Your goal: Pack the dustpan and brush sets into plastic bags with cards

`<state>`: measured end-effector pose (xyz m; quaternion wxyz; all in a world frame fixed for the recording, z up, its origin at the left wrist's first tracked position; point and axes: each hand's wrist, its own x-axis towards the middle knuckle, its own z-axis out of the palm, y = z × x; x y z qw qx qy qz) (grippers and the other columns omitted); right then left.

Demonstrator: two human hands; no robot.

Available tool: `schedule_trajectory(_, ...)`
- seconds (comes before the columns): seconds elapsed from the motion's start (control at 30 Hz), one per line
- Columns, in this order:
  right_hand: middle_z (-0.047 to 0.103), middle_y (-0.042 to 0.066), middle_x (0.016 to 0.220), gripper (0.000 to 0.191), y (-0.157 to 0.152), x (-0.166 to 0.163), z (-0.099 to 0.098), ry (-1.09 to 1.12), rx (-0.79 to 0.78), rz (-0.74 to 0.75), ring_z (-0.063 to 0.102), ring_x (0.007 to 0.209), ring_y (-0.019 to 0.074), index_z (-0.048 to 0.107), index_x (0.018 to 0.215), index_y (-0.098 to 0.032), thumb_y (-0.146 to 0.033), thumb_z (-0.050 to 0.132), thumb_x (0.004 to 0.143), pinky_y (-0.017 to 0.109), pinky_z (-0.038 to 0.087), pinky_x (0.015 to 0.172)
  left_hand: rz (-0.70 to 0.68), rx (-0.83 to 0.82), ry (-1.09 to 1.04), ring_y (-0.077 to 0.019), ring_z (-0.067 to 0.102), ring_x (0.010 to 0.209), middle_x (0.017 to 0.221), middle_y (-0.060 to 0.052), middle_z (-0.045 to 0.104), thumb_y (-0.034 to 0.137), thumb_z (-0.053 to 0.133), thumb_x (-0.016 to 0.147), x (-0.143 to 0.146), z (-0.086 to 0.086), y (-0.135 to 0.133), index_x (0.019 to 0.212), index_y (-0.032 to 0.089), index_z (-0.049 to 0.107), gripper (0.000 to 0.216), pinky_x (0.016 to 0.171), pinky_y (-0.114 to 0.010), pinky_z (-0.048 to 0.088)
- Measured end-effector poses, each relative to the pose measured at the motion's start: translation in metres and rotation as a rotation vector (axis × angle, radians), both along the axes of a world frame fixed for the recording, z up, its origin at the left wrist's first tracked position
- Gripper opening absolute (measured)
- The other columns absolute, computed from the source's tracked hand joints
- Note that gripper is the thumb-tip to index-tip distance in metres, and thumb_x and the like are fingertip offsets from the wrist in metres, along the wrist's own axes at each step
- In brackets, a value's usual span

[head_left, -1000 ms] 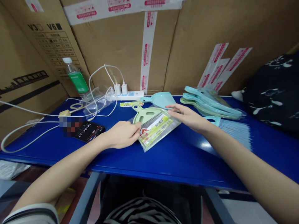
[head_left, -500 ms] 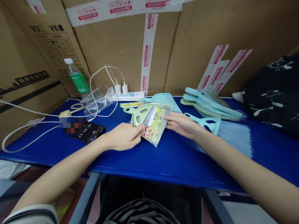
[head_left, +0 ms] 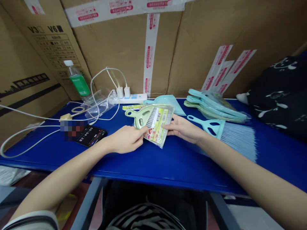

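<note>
Both hands hold a green brush-and-dustpan set [head_left: 155, 124] in a clear plastic bag with a printed yellow-green label. My left hand [head_left: 128, 139] is closed on its lower left edge, thumb on top near the label. On the right edge, my right hand [head_left: 181, 128] pinches the bag, its thumb over the label. The set is tilted, its looped handle pointing left. Behind it lies a light-blue dustpan [head_left: 168, 101]. To the right of my right hand rests a loose blue brush [head_left: 222, 131], its bristles spread rightward, partly hidden by my forearm.
Packed blue and green sets [head_left: 216, 105] are piled at the back right, near a black patterned bag [head_left: 275, 95]. On the left are a phone [head_left: 90, 135], a bottle [head_left: 79, 81], white cables and a power strip [head_left: 133, 98]. Cardboard [head_left: 120, 48] walls the blue table's [head_left: 153, 169] back.
My right thumb has moved left onto the label, and the packed set has turned slightly. The view has shifted a little.
</note>
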<state>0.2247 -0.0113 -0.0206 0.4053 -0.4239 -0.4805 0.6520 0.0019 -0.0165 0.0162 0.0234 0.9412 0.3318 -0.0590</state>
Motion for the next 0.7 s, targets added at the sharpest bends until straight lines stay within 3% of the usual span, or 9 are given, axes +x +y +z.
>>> schedule_trajectory(0.33, 0.07, 0.007, 0.112, 0.036, 0.004, 0.005, 0.0067, -0.057, -0.066, -0.152, 0.067, 0.102, 0.0231, 0.053, 0.11, -0.024, -0.006, 0.052, 0.078, 0.047, 0.051, 0.097, 0.072, 0.116, 0.055, -0.0187, 0.056, 0.054, 0.056, 0.003, 0.052, 0.019, 0.032, 0.09, -0.0032, -0.0007, 0.009, 0.105, 0.018, 0.049, 0.022, 0.054, -0.029, 0.036)
schedule_trajectory(0.57, 0.063, 0.007, 0.127, 0.062, -0.0043, 0.005, 0.011, -0.056, -0.04, -0.025, 0.063, 0.111, 0.025, 0.041, 0.13, -0.03, -0.01, 0.063, 0.076, 0.047, 0.054, 0.093, 0.03, 0.068, -0.018, -0.0169, 0.059, 0.061, 0.074, -0.001, 0.062, 0.017, 0.036, 0.089, -0.0023, -0.003, 0.0079, 0.096, 0.019, 0.047, 0.013, 0.058, -0.029, 0.039)
schedule_trajectory(0.7, 0.058, 0.008, 0.134, 0.075, -0.0056, 0.0047, 0.0087, -0.037, 0.001, 0.064, 0.059, 0.117, 0.0262, 0.037, 0.131, -0.03, -0.01, 0.072, 0.068, 0.045, 0.056, 0.09, 0.011, 0.053, -0.045, -0.0165, 0.059, 0.063, 0.078, -0.002, 0.063, 0.016, 0.036, 0.088, -0.0025, -0.004, 0.008, 0.093, 0.02, 0.046, 0.011, 0.058, -0.029, 0.04)
